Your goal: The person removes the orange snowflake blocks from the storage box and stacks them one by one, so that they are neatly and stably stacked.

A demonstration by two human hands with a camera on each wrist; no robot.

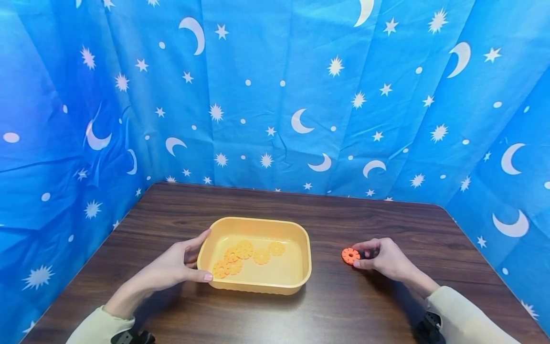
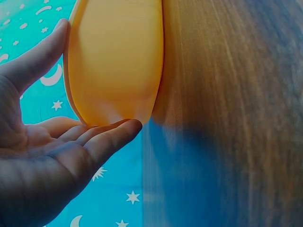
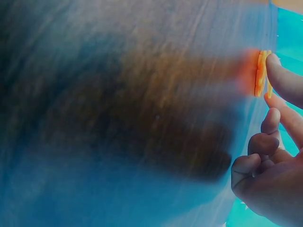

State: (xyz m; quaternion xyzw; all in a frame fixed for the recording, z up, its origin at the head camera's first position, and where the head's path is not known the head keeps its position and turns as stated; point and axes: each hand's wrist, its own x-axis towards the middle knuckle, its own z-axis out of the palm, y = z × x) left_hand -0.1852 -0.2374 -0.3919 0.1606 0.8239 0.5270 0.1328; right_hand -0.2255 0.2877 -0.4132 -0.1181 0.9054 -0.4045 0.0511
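Note:
A yellow plastic tub (image 1: 258, 288) stands on the table left of centre. My left hand (image 1: 172, 267) holds its left end, thumb and fingers spread around the corners; in the left wrist view the fingers (image 2: 106, 142) lie along the tub wall (image 2: 116, 61). Several notched yellow-orange discs (image 1: 261, 256) lie on the tub's floor, some overlapping. To the right of the tub, my right hand (image 1: 386, 260) pinches a bright orange notched disc (image 1: 345, 257) between thumb and finger. Edge-on in the right wrist view, the orange disc (image 3: 259, 73) shows two layers close to the tabletop.
The dark wood-grain table (image 1: 326, 315) reaches back to a blue curtain (image 1: 275, 95) printed with moons and stars, which also hangs along both sides. Black straps (image 1: 429, 328) sit at both wrists, by the pale sleeves.

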